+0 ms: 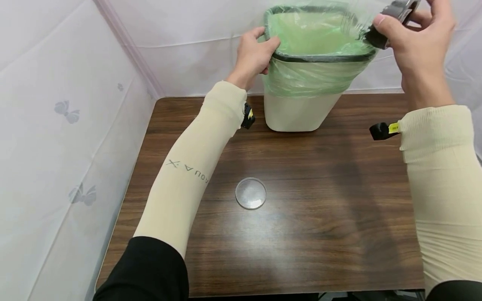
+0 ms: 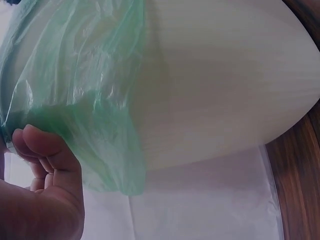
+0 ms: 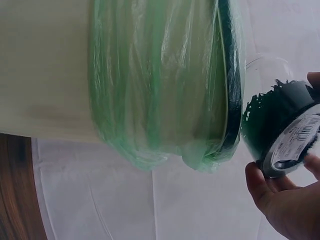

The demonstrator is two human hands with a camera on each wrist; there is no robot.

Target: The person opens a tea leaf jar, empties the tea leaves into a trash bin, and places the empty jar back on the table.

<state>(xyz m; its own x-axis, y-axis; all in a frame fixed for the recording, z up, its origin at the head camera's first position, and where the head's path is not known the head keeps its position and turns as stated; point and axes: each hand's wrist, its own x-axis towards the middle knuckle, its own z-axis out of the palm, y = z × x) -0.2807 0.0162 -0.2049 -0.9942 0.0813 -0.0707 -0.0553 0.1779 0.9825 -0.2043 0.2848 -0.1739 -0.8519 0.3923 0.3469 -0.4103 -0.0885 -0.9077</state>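
Left hand (image 1: 252, 56) curls round the lined rim at the bin's 10 o'clock. Probably best kept firm there, so the bag doesn't slip inward. Clear disc (image 1: 250, 193) lies flat on the table (image 1: 320, 234), toward 7 o'clock from the bin (image 1: 297, 113); well placed to stay out of the way. Green bag (image 1: 312, 77) folds over the lip. Jar (image 1: 375, 38), at the bin's 2 o'clock, tilts with its clear end toward 10 o'clock; right hand (image 1: 425, 50) grips its dark base. Hands well apart. I'd judge a slow tilt, mouth inside the rim, works best.

Hard to make out: where the left thumb sits against the bag; the bag's bottom; the jar's mouth, lost against the plastic; whether the ragged dark layer is coating or contents; label print. Top edge cuts off right fingers.
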